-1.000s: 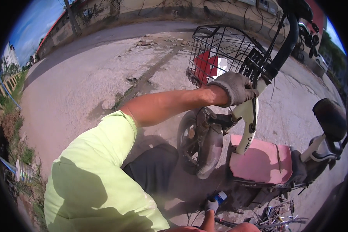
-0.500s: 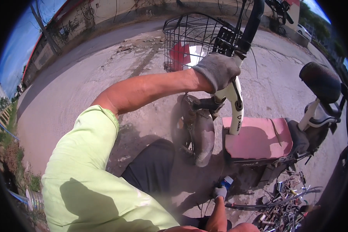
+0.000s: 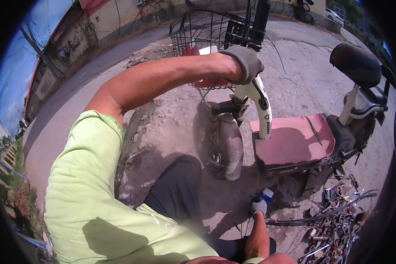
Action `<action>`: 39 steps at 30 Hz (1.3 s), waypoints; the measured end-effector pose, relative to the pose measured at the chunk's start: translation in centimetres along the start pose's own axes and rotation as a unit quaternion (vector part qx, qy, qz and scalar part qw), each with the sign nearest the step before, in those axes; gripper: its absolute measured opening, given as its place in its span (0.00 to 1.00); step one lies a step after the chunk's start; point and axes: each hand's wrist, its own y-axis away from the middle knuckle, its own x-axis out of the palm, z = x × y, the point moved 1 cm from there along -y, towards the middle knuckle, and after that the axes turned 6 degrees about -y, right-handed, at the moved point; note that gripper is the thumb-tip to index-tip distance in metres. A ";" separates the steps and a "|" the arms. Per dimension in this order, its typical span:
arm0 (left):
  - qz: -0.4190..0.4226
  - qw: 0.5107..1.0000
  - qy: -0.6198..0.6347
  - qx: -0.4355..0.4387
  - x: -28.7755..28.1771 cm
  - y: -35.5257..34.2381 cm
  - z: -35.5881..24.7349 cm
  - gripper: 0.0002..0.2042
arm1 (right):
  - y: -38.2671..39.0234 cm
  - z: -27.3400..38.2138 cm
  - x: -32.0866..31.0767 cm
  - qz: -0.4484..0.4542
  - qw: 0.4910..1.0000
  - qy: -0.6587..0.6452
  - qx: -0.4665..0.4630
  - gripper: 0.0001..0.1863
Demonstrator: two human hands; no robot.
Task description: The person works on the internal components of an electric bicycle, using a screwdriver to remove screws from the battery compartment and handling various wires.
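Observation:
My left hand (image 3: pixel 245 64), in a grey knit glove, is closed around the handlebar stem (image 3: pixel 254 38) of an electric bike, just above its white frame (image 3: pixel 265 121). Low in the picture, my right hand (image 3: pixel 259 207), in a pale glove, grips a small blue-and-white container (image 3: pixel 265 196) whose exact kind I cannot make out. It is close to the ground, beside the bike's pink footboard mat (image 3: pixel 295 138). The dusty front wheel and fender (image 3: pixel 231 152) stand between my two hands. A black wire basket (image 3: pixel 198 33) at the front holds something red and white.
On the ground at the lower right lies a heap of tools and metal parts (image 3: pixel 334 224), crossed by a black cable (image 3: pixel 312 219). The bike's black saddle (image 3: pixel 358 64) rises at the right. A weathered wall (image 3: pixel 97 35) runs behind the cracked concrete.
The bike and my left hand sit slightly farther left and higher in the picture. My right hand, still with the container, appears a little farther right and up. Both grips look the same.

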 end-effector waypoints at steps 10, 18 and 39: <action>0.027 0.998 -0.043 0.025 -1.2 -0.6 0.3 0.14 | -0.3 0.4 -1.2 -0.010 1.000 0.018 0.024 0.18; 0.019 0.999 -0.012 0.039 -0.4 -1.2 1.2 0.12 | -1.3 -1.3 -1.4 -0.030 0.999 0.017 -0.001 0.16; -0.023 0.995 0.093 -0.034 0.3 1.8 -0.2 0.08 | -3.5 -1.2 1.0 0.034 0.990 0.099 -0.095 0.18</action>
